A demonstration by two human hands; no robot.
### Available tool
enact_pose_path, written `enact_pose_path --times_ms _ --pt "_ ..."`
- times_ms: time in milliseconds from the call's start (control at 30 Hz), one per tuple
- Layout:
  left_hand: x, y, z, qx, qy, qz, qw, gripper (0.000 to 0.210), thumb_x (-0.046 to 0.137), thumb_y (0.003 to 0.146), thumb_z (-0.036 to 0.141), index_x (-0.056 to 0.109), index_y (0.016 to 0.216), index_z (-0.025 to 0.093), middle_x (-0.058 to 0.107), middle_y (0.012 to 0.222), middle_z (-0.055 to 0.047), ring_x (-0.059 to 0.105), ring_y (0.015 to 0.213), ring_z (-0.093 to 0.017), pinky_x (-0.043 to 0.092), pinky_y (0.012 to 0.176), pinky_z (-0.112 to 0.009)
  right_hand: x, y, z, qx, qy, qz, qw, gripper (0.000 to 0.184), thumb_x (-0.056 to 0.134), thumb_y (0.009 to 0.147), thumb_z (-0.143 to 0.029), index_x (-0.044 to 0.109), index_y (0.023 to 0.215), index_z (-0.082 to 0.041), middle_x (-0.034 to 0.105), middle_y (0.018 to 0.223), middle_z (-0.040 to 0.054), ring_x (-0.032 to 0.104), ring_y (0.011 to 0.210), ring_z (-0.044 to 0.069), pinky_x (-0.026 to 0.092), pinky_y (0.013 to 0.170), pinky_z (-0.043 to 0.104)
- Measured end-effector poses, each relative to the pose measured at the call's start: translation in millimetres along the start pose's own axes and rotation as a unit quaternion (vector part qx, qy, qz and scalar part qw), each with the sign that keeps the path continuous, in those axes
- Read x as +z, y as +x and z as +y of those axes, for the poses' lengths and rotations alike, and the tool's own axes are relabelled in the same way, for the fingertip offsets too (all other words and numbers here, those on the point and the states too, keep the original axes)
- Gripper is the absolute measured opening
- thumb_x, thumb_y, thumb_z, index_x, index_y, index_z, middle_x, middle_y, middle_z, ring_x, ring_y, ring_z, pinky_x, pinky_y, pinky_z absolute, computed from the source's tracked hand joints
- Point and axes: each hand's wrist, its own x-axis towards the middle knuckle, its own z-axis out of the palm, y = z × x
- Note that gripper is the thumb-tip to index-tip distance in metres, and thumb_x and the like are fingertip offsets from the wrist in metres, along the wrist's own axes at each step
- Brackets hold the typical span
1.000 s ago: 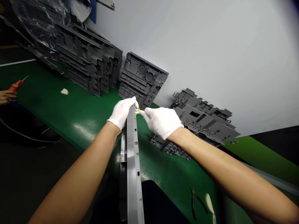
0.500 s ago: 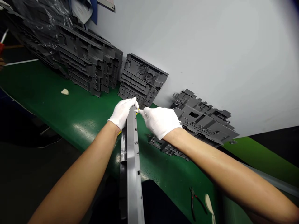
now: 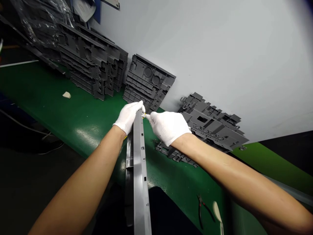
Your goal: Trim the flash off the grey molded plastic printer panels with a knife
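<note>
A long grey plastic panel [image 3: 140,169], seen edge-on with small slots along its side, runs from the bottom of the view up to both hands. My left hand [image 3: 128,116], in a white glove, is closed around its far end. On the right of that same end, my gloved right hand [image 3: 168,127] is closed, fingertips pinched close to the panel's edge. A small thin tip shows at those fingers, but what they hold is too small and covered to name. A bit of yellow shows just behind the panel end.
Dark grey moulded panels [image 3: 149,81] lean against the white wall [image 3: 220,49], with a stack [image 3: 90,62] at left and more panels [image 3: 212,124] at right. Cutting pliers [image 3: 204,209] and a cream-coloured piece with a handle [image 3: 217,210] lie on the green table [image 3: 93,124].
Both hands and the panel stay almost in place. The view has shifted very slightly. At the far left edge, a person's hand with a red-handled tool has mostly gone from view.
</note>
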Motion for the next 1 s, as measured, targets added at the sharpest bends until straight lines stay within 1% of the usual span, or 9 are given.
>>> enact_pose_path --times_ms 167,333,467,567,667,767,867,1000 --pt "-0.6 1.2 -2.2 0.019 0.008 -0.001 1.000 0.038 0.058 0.088 0.047 0.061 0.061 0.020 0.057 0.065 0.000 0.048 0.057 -0.013 0.034 0.056 -0.029 1.1 -1.0 1.6 -0.007 -0.007 0.008 1.000 0.054 0.022 0.106 -0.047 0.067 0.100 -0.017 0.071 0.075 0.0108 0.069 0.068 0.024 0.047 0.066 0.034" --pt "-0.9 2.7 -3.6 0.015 0.004 -0.008 1.000 0.038 0.058 0.088 0.046 0.061 0.062 0.019 0.057 0.065 0.000 0.048 0.057 -0.012 0.034 0.055 -0.028 0.8 -0.4 2.9 -0.010 -0.012 -0.004 1.000 0.055 0.021 0.106 -0.045 0.067 0.103 -0.017 0.072 0.077 0.0116 0.069 0.069 0.024 0.047 0.067 0.035" --pt "-0.3 3.9 -3.9 0.019 -0.009 -0.011 1.000 0.036 0.059 0.089 0.043 0.060 0.063 0.018 0.057 0.067 -0.001 0.050 0.059 -0.012 0.036 0.056 -0.026 -1.7 -2.9 0.3 -0.002 -0.016 -0.012 1.000 0.056 0.020 0.106 -0.047 0.067 0.101 -0.017 0.072 0.076 0.0112 0.069 0.069 0.024 0.047 0.067 0.034" --pt "0.9 3.6 -2.6 0.012 -0.028 -0.015 0.999 0.035 0.058 0.089 0.041 0.058 0.063 0.017 0.057 0.065 -0.002 0.052 0.059 -0.012 0.038 0.054 -0.025 -4.5 -9.8 -5.2 -0.015 -0.008 -0.023 1.000 0.059 0.017 0.106 -0.048 0.067 0.103 -0.016 0.072 0.077 0.0115 0.069 0.070 0.024 0.047 0.068 0.034" --pt "2.2 1.8 -0.6 0.001 -0.042 -0.012 0.999 0.034 0.058 0.089 0.039 0.057 0.064 0.016 0.057 0.063 -0.002 0.052 0.058 -0.013 0.037 0.052 -0.023 -5.4 -15.7 -9.0 -0.029 0.003 -0.021 0.999 0.062 0.013 0.106 -0.048 0.066 0.106 -0.016 0.072 0.078 0.0119 0.069 0.072 0.024 0.047 0.069 0.033" --pt "2.1 0.2 0.3 0.009 -0.038 -0.012 0.999 0.034 0.057 0.090 0.038 0.058 0.065 0.015 0.057 0.064 -0.002 0.052 0.059 -0.012 0.039 0.054 -0.022 -2.2 -14.3 -5.9 -0.015 0.018 -0.018 1.000 0.063 0.012 0.105 -0.054 0.065 0.107 -0.019 0.072 0.079 0.0100 0.069 0.072 0.023 0.047 0.069 0.033" --pt "0.2 0.2 -0.2 0.015 -0.029 -0.015 0.999 0.036 0.056 0.091 0.040 0.059 0.065 0.015 0.057 0.066 -0.001 0.052 0.059 -0.011 0.040 0.057 -0.022 3.3 -6.7 1.5 0.013 0.032 -0.002 0.999 0.064 0.012 0.104 -0.059 0.065 0.102 -0.022 0.072 0.078 0.0073 0.068 0.068 0.022 0.046 0.065 0.031" --pt "-2.5 1.6 -1.9 0.024 -0.008 -0.010 1.000 0.037 0.056 0.091 0.042 0.060 0.065 0.016 0.058 0.068 -0.001 0.052 0.062 -0.011 0.040 0.059 -0.022 7.3 2.2 7.2 0.023 0.037 0.003 0.999 0.063 0.013 0.103 -0.060 0.064 0.101 -0.023 0.072 0.080 0.0068 0.067 0.069 0.021 0.045 0.065 0.030"
